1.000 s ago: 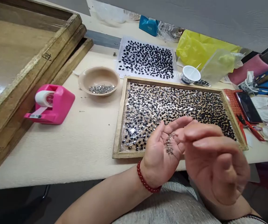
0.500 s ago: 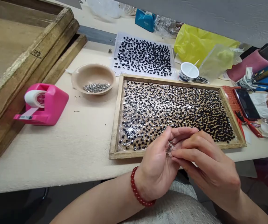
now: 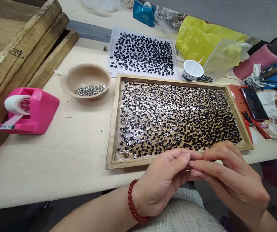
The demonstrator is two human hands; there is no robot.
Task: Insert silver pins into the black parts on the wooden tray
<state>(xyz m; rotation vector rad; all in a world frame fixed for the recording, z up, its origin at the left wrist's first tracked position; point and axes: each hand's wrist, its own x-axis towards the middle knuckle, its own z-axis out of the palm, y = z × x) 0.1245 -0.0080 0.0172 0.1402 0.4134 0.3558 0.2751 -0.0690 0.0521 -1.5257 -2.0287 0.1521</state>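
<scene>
My left hand (image 3: 164,175), with a red bead bracelet (image 3: 134,203) at the wrist, is curled closed just in front of a wooden tray (image 3: 111,141). The small metal pins seen in its palm a moment ago are hidden by the fingers now. My right hand (image 3: 230,180) meets its fingertips. Thumb and index finger are pinched together there, and what lies between them is too small to make out. Behind the hands, the tray holds many small black pieces (image 3: 177,116) with shiny spots on a plastic film.
A beige bowl (image 3: 64,79) of silvery pins and a pink tape dispenser (image 3: 43,109) stand left. Stacked wooden frames (image 3: 29,42) fill the far left. Behind are a white sheet (image 3: 113,69) of black pieces and a paper cup (image 3: 186,75). Pliers (image 3: 261,130) and a phone (image 3: 254,103) lie right.
The left hand has turned and its fingers have closed over the pins that lay in the open palm. Both hands are slightly lower, the right one farther right. The view has shifted a little.
</scene>
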